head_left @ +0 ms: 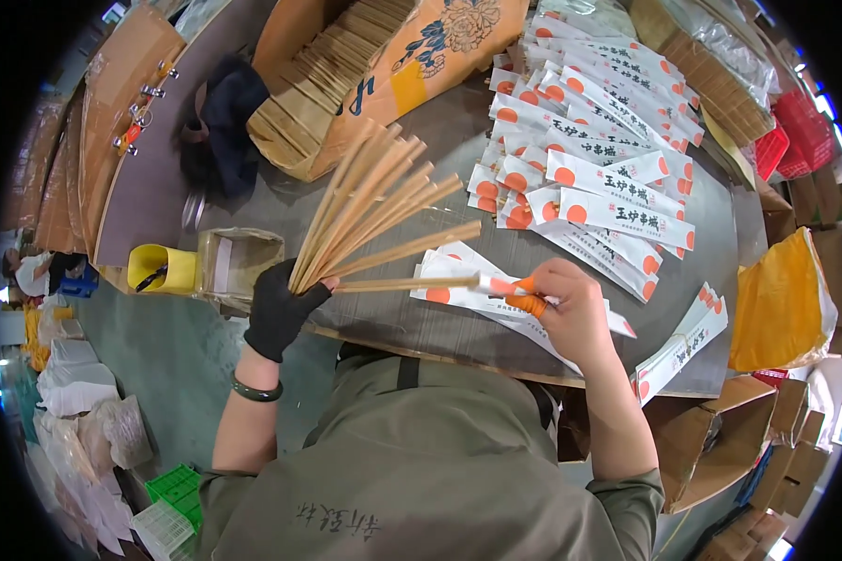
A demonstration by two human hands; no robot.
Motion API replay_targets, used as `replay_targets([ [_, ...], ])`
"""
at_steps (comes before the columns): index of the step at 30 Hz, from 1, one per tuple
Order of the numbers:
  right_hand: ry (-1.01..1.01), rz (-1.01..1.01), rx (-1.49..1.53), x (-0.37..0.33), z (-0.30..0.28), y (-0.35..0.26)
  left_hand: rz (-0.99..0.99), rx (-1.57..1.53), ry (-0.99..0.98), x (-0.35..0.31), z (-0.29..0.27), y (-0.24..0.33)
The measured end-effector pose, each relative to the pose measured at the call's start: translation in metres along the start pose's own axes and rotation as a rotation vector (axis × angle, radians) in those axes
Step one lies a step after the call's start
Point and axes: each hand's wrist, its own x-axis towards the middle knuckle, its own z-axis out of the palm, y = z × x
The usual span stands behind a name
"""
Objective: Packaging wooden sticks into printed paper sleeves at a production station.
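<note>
My left hand (285, 309), in a black fingerless glove, is closed round the lower ends of a fanned bunch of wooden chopsticks (365, 201). One pair from the bunch points right, its tip at the end of a white paper sleeve (498, 284) with a red-orange patch. With orange covers on its fingers, my right hand (573, 304) pinches that sleeve; my fingers hide part of it. Flat paper sleeves (440, 295) lie on the table beneath. Beyond the right hand is a large heap of sleeved chopsticks (617, 192).
An open bag (458, 47) full of bare chopsticks lies at the back of the table (412, 327). A yellow container (164, 268) and a clear-sided box (239, 266) sit at the left edge, near dark cloth (234, 126). More sleeves (683, 346) lie right; a cardboard box (720, 439) stands below.
</note>
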Motion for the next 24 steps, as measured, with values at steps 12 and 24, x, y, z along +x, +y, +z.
replay_targets([
  [12,0.16,-0.234,-0.689,0.038,0.016,-0.025,0.023,-0.321,0.279,0.048,0.083,0.036],
  [24,0.053,-0.486,-0.457,-0.013,0.068,0.028,-0.161,-0.483,0.253,0.008,0.076,-0.014],
])
